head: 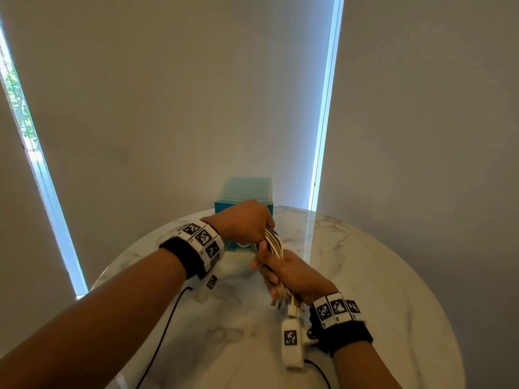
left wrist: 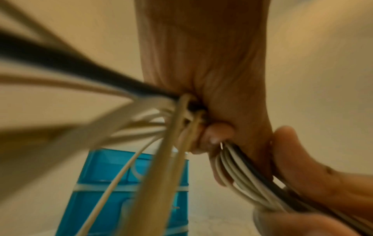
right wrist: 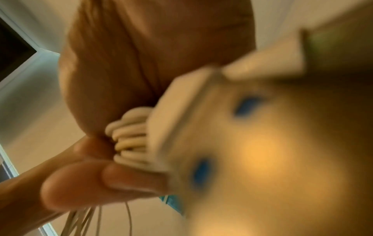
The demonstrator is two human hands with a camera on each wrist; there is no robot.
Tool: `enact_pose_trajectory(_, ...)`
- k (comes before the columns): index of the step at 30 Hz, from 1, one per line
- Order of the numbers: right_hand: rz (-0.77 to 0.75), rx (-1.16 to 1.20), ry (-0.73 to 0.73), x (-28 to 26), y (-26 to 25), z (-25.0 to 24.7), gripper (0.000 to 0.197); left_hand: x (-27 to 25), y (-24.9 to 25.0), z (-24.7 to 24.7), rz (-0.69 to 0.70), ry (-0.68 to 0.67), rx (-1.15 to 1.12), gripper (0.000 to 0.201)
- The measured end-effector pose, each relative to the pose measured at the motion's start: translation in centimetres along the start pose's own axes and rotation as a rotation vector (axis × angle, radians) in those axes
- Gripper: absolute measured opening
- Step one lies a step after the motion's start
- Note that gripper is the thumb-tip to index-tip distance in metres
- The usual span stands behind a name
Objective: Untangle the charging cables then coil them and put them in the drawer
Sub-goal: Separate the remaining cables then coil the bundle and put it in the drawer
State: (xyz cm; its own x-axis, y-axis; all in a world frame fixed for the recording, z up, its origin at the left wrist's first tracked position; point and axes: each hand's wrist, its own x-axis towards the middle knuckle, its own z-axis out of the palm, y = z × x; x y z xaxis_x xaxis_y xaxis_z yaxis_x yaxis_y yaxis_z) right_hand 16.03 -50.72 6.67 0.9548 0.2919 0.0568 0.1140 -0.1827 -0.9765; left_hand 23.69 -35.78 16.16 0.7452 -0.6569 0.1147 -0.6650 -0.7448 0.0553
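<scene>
A bundle of white and black charging cables [head: 273,242] runs between both hands above the marble table [head: 365,262]. My left hand [head: 247,223] grips the far end of the bundle in a fist, in front of the blue drawer unit [head: 244,192]. My right hand [head: 289,273] grips the near end, and connector plugs [head: 292,306] stick out below it. In the left wrist view the cables [left wrist: 236,167] pass through the fist [left wrist: 212,111] and loose loops fan out to the left, over the blue drawer unit [left wrist: 105,183]. The right wrist view shows the cable strands [right wrist: 129,137] in the closed palm [right wrist: 109,95], with blurred white plugs [right wrist: 181,111] close to the lens.
The round table ends in a curved edge on the right and left. Pale window blinds [head: 168,108] hang behind the drawer unit. Thin black leads [head: 165,332] from the wrist cameras trail over the table near me.
</scene>
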Motion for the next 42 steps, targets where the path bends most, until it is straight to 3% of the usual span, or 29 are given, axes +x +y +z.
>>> enact_pose_trajectory(4,0.037,-0.050,-0.046,0.0,-0.1,-0.6,0.069,0.1,-0.4,-0.6,-0.012,-0.139,0.025,0.019)
enact_pose_trajectory(6,0.064,-0.047,-0.063,-0.1,0.2,-1.1,0.068,0.1,-0.5,-0.9,-0.015,-0.252,0.000,0.003)
enact_pose_trajectory(9,0.100,-0.065,-0.078,-0.3,0.5,-1.8,0.062,0.6,-0.3,-1.0,-0.042,-0.409,-0.020,0.030)
enact_pose_trajectory(11,0.117,-0.041,-0.098,-0.3,0.7,-1.9,0.059,0.5,-0.2,-1.3,-0.019,-0.481,-0.045,0.028)
enact_pose_trajectory(13,0.130,-0.027,-0.098,-0.5,1.0,-2.2,0.060,0.4,-1.0,-1.7,0.038,-0.577,-0.208,0.027)
enact_pose_trajectory(15,0.142,-0.010,-0.064,-0.6,1.4,-2.6,0.063,-0.4,-2.5,-2.1,0.066,-0.633,-0.430,0.040)
enact_pose_trajectory(18,0.167,0.054,-0.005,-0.4,1.5,-2.3,0.067,-1.6,-4.0,-1.8,0.023,-0.556,-0.600,0.029)
enact_pose_trajectory(20,0.173,0.090,0.059,0.1,1.3,-1.4,0.070,-1.8,-4.2,-0.8,-0.030,-0.470,-0.566,0.020)
enact_pose_trajectory(23,0.174,0.214,0.176,0.8,1.0,0.0,0.074,-2.1,-3.5,0.7,-0.175,-0.306,-0.445,0.031)
enact_pose_trajectory(25,0.166,0.287,0.231,1.1,0.8,0.9,0.075,-2.0,-2.6,1.8,-0.245,-0.157,-0.398,0.025)
enact_pose_trajectory(29,0.162,0.293,0.303,1.4,0.4,1.9,0.079,-1.5,-1.2,4.3,-0.211,0.042,-0.400,0.026)
enact_pose_trajectory(34,0.118,0.306,0.454,1.2,0.2,1.4,0.074,-1.1,0.6,5.0,-0.172,0.144,-0.428,0.035)
enact_pose_trajectory(37,0.102,0.334,0.572,1.3,0.1,1.2,0.075,-0.8,2.2,4.6,-0.187,0.172,-0.483,0.054)
enact_pose_trajectory(42,0.075,0.443,0.781,0.6,0.6,-1.5,0.086,-1.4,3.2,4.8,-0.266,-0.030,-0.736,0.071)
